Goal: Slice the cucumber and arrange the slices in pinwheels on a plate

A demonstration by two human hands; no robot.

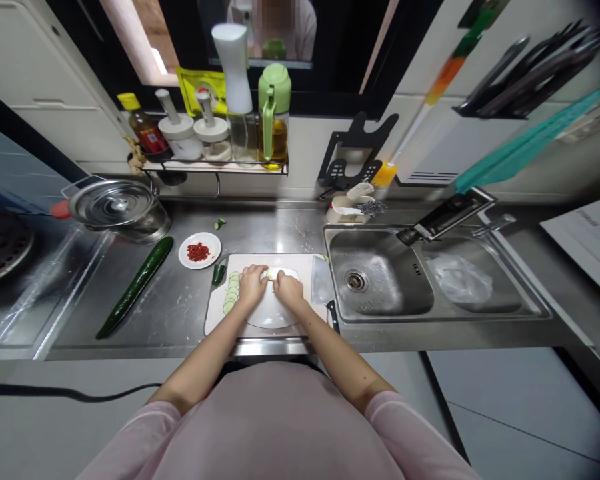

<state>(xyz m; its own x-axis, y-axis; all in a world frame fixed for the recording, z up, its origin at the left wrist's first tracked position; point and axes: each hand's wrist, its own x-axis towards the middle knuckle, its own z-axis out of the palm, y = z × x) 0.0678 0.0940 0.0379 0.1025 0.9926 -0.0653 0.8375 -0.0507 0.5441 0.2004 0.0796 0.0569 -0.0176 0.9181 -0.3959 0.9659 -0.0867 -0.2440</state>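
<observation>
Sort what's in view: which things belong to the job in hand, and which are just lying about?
Likely part of the job:
- White plate, where both hands are
- Cucumber slices
- Cutting board
- Knife, set down at the board's right

Apparently just lying about:
- Lidded pot
- Green-topped bottle on the shelf
- Plastic bag in the sink

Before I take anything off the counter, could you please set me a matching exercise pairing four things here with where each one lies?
Things
1. Knife
2. Whole cucumber
3. White dish
4. Cucumber slices

Places
A. Below the left hand and right hand
B. Overlapping in a row, near the left edge of the chopping board
C. By the board's right edge, next to the sink
D. On the counter, left of the board

Right pairs: 1-C, 2-D, 3-A, 4-B
</observation>
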